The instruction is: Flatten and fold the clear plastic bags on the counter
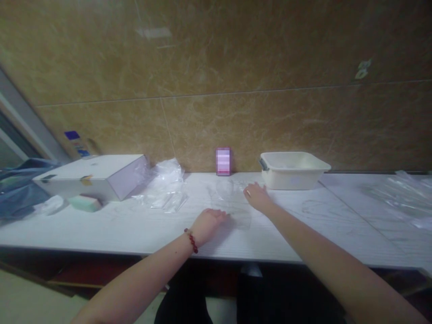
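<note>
My left hand (209, 223), with a red bead bracelet (191, 240) at the wrist, is held palm down over the white tabletop. Its fingers are stretched out beside a thin clear plastic bag (238, 218) that lies flat and is hard to make out. Farther back, my right hand (257, 197) is at the bag's far right side, close to the white basin. The right fingers look slightly bent and apart; whether they touch the film is unclear.
A white basin (293, 177) with a grey handle stands at back right. Clear bags (165, 184) pile left of centre beside a white box (92, 173); a green sponge (85, 203) lies before it. More plastic film (405, 198) is far right. A phone-like object (223, 161), blurred out, leans on the wall.
</note>
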Motion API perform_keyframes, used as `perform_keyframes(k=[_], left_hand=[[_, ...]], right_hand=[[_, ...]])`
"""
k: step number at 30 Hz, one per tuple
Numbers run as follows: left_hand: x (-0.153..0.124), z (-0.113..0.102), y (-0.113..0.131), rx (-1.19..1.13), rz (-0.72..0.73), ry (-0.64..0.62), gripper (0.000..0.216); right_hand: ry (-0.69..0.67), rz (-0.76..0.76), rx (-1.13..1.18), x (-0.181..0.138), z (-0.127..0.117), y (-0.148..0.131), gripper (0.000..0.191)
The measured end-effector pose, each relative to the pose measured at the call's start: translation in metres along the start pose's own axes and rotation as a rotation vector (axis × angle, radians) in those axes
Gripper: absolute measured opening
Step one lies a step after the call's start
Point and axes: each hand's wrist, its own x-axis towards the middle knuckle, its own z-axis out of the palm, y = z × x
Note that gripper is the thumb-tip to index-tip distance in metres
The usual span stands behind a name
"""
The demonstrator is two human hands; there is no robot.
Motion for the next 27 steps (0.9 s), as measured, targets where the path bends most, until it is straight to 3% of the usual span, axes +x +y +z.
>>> perform_keyframes(k=[5,12,18,22,24,27], left_hand=[[0.003,0.006,-0.004,0.015,-0.044,-0.016,0.033],[-0.005,0.008,-0.004,-0.077,-0.021,-0.082,0.034],[-0.011,-0.014,-0.01,-0.233,0.082,-0.143,0.043],[0.012,-0.021,-0.022,-0.252,-0.07,-0.089,0.034],[0.033,-0.016,-0.029,-0.199,-0.188,-0.024,0.034],[0.067,0.002,-0.04,-0.142,-0.227,0.012,0.037]], right_hand=[[-0.174,-0.231,0.062,0.022,0.023,-0.034,0.037],[-0.186,-0.188,0.0,0.049,0.056,-0.036,0.045],[-0.172,-0.17,-0.015,0.065,0.064,-0.023,0.058],[-0.144,-0.164,-0.014,0.072,0.066,-0.019,0.063],[-0.141,-0.159,-0.014,0.074,0.068,-0.018,0.064],[-0.139,-0.167,-0.029,0.074,0.071,-0.017,0.063]])
